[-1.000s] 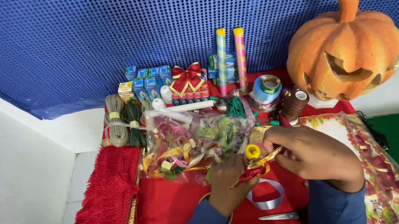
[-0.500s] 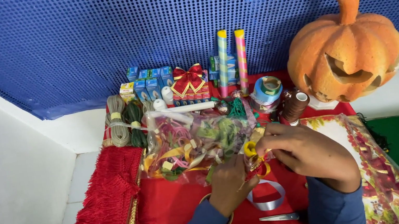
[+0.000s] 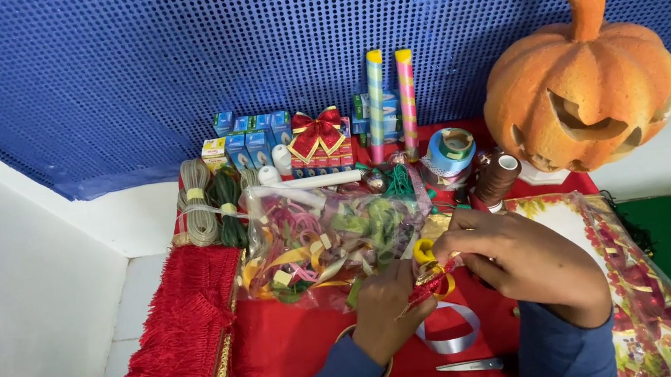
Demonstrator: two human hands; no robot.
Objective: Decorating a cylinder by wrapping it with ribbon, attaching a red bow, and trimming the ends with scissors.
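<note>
Compared with a second ago, we see little change: both hands remain together over the red cloth (image 3: pixel 307 352), though they sit slightly closer, and the small red and gold ribbon piece (image 3: pixel 431 282) stays pinched between them. The left hand (image 3: pixel 389 309) is closed around the lower end of that piece, fingers curled tight. The right hand (image 3: pixel 524 262) has its fingertips closed on the upper end, near the yellow loop at 12 o'clock of the ribbon.

At 10 o'clock from the hands lies a clear plastic bag (image 3: pixel 334 237), stuffed with mixed ribbon scraps in green, pink, yellow and purple. At 4 o'clock from them, a clear packet (image 3: pixel 655 309) holds sheets printed with leaves. Behind the bag, at 12 o'clock, stand small blue boxes (image 3: pixel 253 139); what they contain we cannot tell. A carved orange pumpkin (image 3: pixel 582 89) sits at 1 o'clock. A white ribbon loop (image 3: pixel 450 331) and scissors (image 3: pixel 468 366) lie at 6 o'clock, just below the hands.
</note>
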